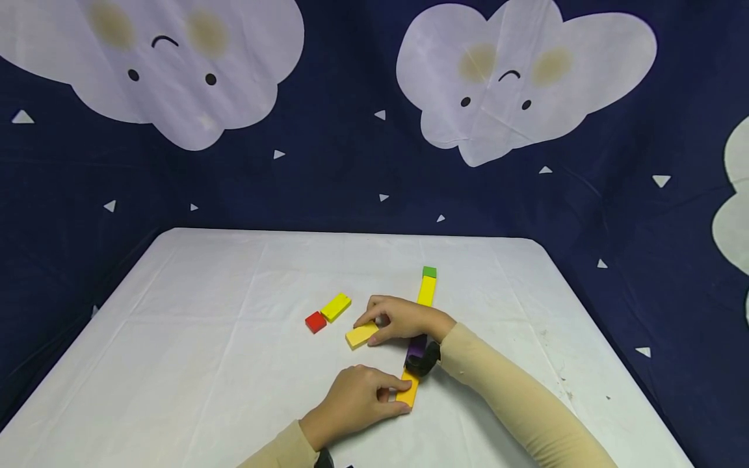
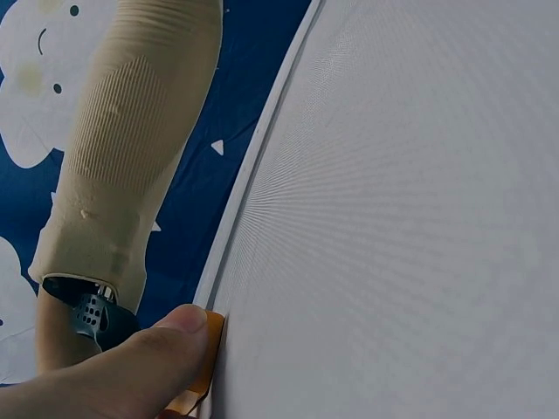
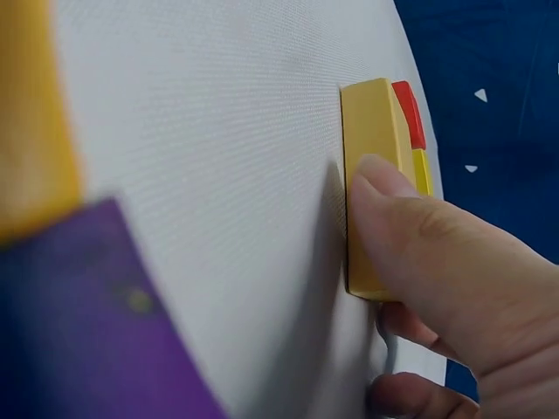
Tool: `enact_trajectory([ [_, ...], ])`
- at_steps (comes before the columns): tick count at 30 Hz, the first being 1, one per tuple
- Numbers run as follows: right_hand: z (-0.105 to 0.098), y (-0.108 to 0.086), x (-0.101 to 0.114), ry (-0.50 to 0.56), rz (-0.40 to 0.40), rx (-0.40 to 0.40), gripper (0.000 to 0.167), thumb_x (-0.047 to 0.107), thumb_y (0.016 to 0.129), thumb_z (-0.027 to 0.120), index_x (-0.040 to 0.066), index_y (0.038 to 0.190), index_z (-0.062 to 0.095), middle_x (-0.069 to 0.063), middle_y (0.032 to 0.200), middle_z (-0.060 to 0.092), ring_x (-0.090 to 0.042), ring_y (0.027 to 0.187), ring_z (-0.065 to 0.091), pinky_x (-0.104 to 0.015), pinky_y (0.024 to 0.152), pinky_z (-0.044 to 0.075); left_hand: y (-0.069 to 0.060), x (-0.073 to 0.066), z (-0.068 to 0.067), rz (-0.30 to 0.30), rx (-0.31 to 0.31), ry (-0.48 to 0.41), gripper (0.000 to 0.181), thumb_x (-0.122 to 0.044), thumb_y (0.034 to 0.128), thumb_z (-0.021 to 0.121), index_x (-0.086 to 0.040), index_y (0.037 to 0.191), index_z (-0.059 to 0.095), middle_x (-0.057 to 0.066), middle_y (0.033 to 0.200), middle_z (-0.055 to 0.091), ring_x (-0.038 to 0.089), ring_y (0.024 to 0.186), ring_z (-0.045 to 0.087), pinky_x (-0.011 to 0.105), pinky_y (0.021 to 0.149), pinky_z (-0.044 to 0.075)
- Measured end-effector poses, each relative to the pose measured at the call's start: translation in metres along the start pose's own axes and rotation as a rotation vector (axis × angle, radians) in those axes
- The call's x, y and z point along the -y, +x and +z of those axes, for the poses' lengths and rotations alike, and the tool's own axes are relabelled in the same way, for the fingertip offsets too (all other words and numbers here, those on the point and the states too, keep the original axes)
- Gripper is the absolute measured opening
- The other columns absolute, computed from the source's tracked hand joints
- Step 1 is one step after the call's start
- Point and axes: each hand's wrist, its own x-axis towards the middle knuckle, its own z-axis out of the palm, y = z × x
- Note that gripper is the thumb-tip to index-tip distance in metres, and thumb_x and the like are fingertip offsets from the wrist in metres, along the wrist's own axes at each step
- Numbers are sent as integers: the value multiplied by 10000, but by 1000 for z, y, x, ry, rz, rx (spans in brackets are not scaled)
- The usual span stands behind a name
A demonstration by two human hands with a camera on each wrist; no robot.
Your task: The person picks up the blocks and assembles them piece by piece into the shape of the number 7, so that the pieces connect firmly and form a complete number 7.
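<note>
My right hand [image 1: 404, 317] pinches a pale yellow block [image 1: 361, 335] by its near end, low over the white table; in the right wrist view the thumb lies along the block [image 3: 371, 122]. My left hand [image 1: 364, 398] grips an orange-yellow block [image 1: 408, 390] between thumb and fingers at the near end of a row. Farther up that row come a purple block [image 1: 416, 347], partly hidden by the right wrist, a bright yellow block [image 1: 428, 290] and a green block [image 1: 430, 272] at the far end. The left wrist view shows the thumb against the orange-yellow block [image 2: 214, 345].
Left of the right hand, a red block [image 1: 315, 322] and another yellow block [image 1: 336, 307] lie with corners close together. The white cloth-covered table [image 1: 175, 364] ends at a dark blue backdrop [image 1: 339, 195] with cloud pictures. My right forearm crosses over the row.
</note>
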Motion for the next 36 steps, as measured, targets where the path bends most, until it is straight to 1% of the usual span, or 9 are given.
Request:
enact_trajectory([
  [6, 0, -1, -3, -69, 9, 12, 458, 331, 884, 752, 323, 1328, 640, 110, 960, 530, -65, 813, 488, -212, 751, 433, 0, 0, -1, -11, 9, -5, 312, -494, 840, 748, -319, 1098, 774, -212, 562, 440, -80, 527, 373, 146, 535, 310],
  [10, -2, -3, -1, -119, 10, 13, 454, 341, 904, 728, 325, 1346, 623, 109, 973, 522, -66, 819, 485, -218, 758, 438, 0, 0, 0, -7, 6, -7, 310, -497, 841, 746, -321, 1094, 775, -215, 563, 444, -81, 527, 374, 145, 534, 311],
  [15, -6, -4, -1, -164, -4, -16, 437, 306, 929, 699, 292, 1358, 614, 76, 989, 505, -67, 789, 459, -204, 720, 422, 0, 0, 0, 5, -6, 0, 299, -491, 843, 746, -319, 1087, 778, -219, 563, 453, -88, 530, 378, 143, 533, 318],
  [18, -10, -5, -3, -165, 3, -51, 441, 284, 938, 689, 268, 1370, 604, 50, 1005, 503, -77, 779, 453, -205, 706, 418, 0, 0, 0, 6, -8, 2, 296, -483, 843, 750, -314, 1085, 779, -220, 563, 456, -89, 532, 379, 141, 534, 320],
  [22, -20, -5, -8, -164, 48, -112, 449, 267, 940, 687, 269, 1380, 594, 31, 1010, 500, -97, 800, 465, -231, 730, 430, 0, 0, 0, -1, -6, 2, 294, -474, 840, 756, -312, 1085, 779, -220, 568, 460, -85, 534, 376, 140, 536, 318],
  [27, -35, -3, -17, -164, 109, -192, 449, 265, 932, 699, 273, 1370, 601, 23, 1036, 514, -134, 889, 487, -288, 813, 429, -1, 0, -1, -6, -12, 6, 295, -471, 834, 764, -312, 1082, 781, -221, 572, 462, -84, 538, 375, 139, 539, 316],
  [31, -45, -2, -26, -161, 153, -223, 458, 278, 937, 693, 265, 1383, 591, 2, 1072, 522, -164, 958, 497, -333, 878, 427, 0, -1, -1, -12, -9, 2, 297, -474, 833, 764, -312, 1082, 781, -222, 567, 458, -85, 536, 378, 139, 540, 314],
  [33, -48, -2, -32, -171, 188, -236, 458, 298, 945, 680, 280, 1393, 581, 0, 1088, 515, -170, 987, 495, -347, 899, 429, 0, -1, -1, -22, 0, -2, 299, -477, 832, 763, -314, 1082, 781, -223, 565, 455, -85, 534, 380, 140, 539, 312],
  [36, -51, -1, -42, -199, 223, -279, 456, 307, 947, 676, 283, 1392, 582, -15, 1107, 520, -192, 1017, 493, -373, 920, 427, 0, -2, -1, -34, 13, -4, 304, -484, 830, 762, -318, 1084, 780, -225, 567, 452, -84, 534, 384, 143, 537, 311],
])
